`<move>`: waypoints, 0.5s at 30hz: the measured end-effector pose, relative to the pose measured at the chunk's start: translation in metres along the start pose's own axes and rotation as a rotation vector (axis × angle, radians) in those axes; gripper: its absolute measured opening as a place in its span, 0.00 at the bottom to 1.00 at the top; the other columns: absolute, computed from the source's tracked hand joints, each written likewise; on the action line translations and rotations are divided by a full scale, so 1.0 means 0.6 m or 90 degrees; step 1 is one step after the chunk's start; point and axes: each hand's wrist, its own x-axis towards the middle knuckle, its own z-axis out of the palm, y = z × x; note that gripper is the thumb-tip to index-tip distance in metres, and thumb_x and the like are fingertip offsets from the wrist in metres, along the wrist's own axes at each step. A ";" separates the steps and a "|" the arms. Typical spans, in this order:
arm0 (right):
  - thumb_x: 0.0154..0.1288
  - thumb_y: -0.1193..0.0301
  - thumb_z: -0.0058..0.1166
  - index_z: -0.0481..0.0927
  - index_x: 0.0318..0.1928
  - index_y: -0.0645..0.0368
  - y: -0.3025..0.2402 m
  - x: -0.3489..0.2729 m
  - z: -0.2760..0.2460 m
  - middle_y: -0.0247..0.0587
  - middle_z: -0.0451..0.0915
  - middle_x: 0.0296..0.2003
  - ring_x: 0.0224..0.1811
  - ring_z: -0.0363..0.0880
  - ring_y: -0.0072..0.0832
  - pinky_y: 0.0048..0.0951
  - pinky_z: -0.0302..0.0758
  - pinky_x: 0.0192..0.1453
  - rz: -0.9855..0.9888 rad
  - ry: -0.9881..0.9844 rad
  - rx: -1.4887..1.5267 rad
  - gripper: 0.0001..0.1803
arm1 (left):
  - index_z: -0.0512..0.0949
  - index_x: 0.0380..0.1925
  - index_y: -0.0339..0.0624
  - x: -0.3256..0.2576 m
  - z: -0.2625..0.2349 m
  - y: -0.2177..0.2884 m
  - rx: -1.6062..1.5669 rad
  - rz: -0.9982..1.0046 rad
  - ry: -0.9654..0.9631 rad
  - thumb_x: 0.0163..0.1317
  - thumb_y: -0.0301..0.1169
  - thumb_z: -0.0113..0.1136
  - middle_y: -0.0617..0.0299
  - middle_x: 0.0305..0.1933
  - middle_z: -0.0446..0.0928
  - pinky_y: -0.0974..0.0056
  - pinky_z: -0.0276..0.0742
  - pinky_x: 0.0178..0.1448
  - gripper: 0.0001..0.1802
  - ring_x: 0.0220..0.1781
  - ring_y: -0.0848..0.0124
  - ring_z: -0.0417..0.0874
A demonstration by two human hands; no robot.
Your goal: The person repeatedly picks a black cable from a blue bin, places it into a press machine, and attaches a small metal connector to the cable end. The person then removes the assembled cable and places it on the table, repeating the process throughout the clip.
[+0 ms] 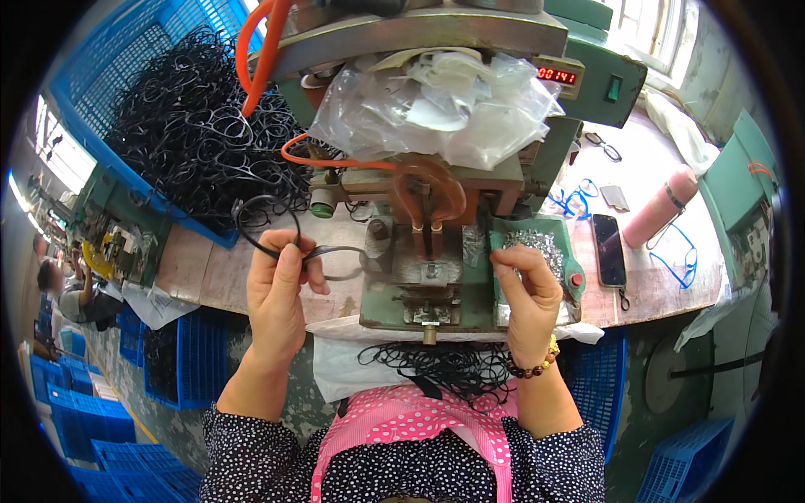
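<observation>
My left hand (277,293) pinches a black eyeglass frame (337,249) left of the machine's fixture. Its two rims spread to either side of my fingertips. My right hand (532,306) is over the near left side of a green tray (563,236) heaped with small shiny metal pieces (541,243). Its thumb and forefinger are pressed together; whatever is between them is too small to make out. Between my hands, two copper-coloured prongs (426,239) point down at a small metal fixture (431,272) on the green machine base.
A blue crate (138,180) of tangled black eyeglass frames (201,117) stands at the left. Plastic bags (444,109) hang on the machine. On the right lie a phone (609,251), a pink bottle (662,208) and blue frames (683,267). More black frames (444,365) rest on my lap.
</observation>
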 end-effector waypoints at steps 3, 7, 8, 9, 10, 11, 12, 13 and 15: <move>0.62 0.88 0.57 0.84 0.41 0.65 -0.009 0.003 0.018 0.36 0.79 0.41 0.46 0.75 0.25 0.24 0.70 0.55 0.013 -0.021 0.029 0.10 | 0.76 0.53 0.37 0.017 0.025 0.016 -0.033 0.061 -0.052 0.77 0.32 0.56 0.58 0.48 0.82 0.69 0.77 0.41 0.12 0.36 0.75 0.78; 0.62 0.88 0.56 0.83 0.40 0.64 -0.011 0.005 0.038 0.37 0.79 0.41 0.46 0.76 0.26 0.25 0.70 0.54 0.032 -0.030 0.096 0.09 | 0.79 0.50 0.34 0.037 0.051 0.013 -0.042 0.091 -0.039 0.74 0.30 0.60 0.56 0.45 0.84 0.69 0.76 0.40 0.11 0.34 0.75 0.80; 0.62 0.88 0.56 0.83 0.40 0.64 -0.010 0.006 0.042 0.38 0.79 0.41 0.47 0.76 0.26 0.25 0.70 0.54 0.020 -0.041 0.069 0.09 | 0.79 0.50 0.34 0.039 0.054 0.011 -0.058 0.093 -0.028 0.74 0.30 0.60 0.56 0.44 0.85 0.70 0.76 0.40 0.11 0.34 0.75 0.80; 0.61 0.88 0.56 0.83 0.40 0.64 -0.010 0.005 0.045 0.38 0.79 0.41 0.47 0.76 0.26 0.25 0.71 0.54 0.001 -0.048 0.042 0.09 | 0.80 0.49 0.34 0.040 0.055 0.009 -0.072 0.100 -0.022 0.74 0.29 0.61 0.56 0.44 0.85 0.70 0.76 0.39 0.11 0.33 0.75 0.81; 0.63 0.87 0.56 0.82 0.41 0.64 -0.009 0.006 0.051 0.37 0.78 0.42 0.47 0.75 0.25 0.25 0.70 0.55 -0.015 -0.062 0.009 0.09 | 0.80 0.49 0.34 0.041 0.056 0.006 -0.062 0.104 -0.025 0.74 0.29 0.61 0.55 0.44 0.85 0.70 0.76 0.39 0.11 0.33 0.75 0.81; 0.64 0.87 0.55 0.82 0.42 0.64 -0.006 0.006 0.057 0.36 0.78 0.42 0.47 0.75 0.24 0.24 0.70 0.55 -0.039 -0.073 -0.023 0.09 | 0.80 0.49 0.34 0.041 0.056 0.004 -0.065 0.105 -0.023 0.74 0.29 0.61 0.55 0.44 0.85 0.70 0.76 0.39 0.11 0.33 0.75 0.81; 0.66 0.86 0.55 0.81 0.44 0.64 -0.005 0.005 0.066 0.35 0.77 0.43 0.48 0.75 0.23 0.24 0.69 0.55 -0.066 -0.082 -0.070 0.09 | 0.80 0.49 0.34 0.041 0.055 0.002 -0.079 0.107 -0.024 0.74 0.29 0.61 0.55 0.44 0.85 0.70 0.77 0.39 0.11 0.33 0.75 0.81; 0.66 0.85 0.57 0.77 0.51 0.64 -0.004 0.002 0.076 0.36 0.78 0.44 0.48 0.75 0.23 0.25 0.71 0.57 -0.029 -0.079 -0.037 0.14 | 0.79 0.49 0.35 0.041 0.054 0.001 -0.045 0.108 -0.021 0.75 0.31 0.60 0.56 0.44 0.84 0.69 0.78 0.38 0.11 0.33 0.74 0.81; 0.65 0.85 0.58 0.73 0.56 0.65 -0.003 0.000 0.091 0.37 0.78 0.45 0.48 0.75 0.22 0.24 0.71 0.57 0.005 -0.082 0.016 0.20 | 0.78 0.49 0.36 0.041 0.053 -0.001 -0.007 0.121 -0.026 0.76 0.34 0.57 0.57 0.45 0.82 0.66 0.80 0.35 0.12 0.33 0.73 0.81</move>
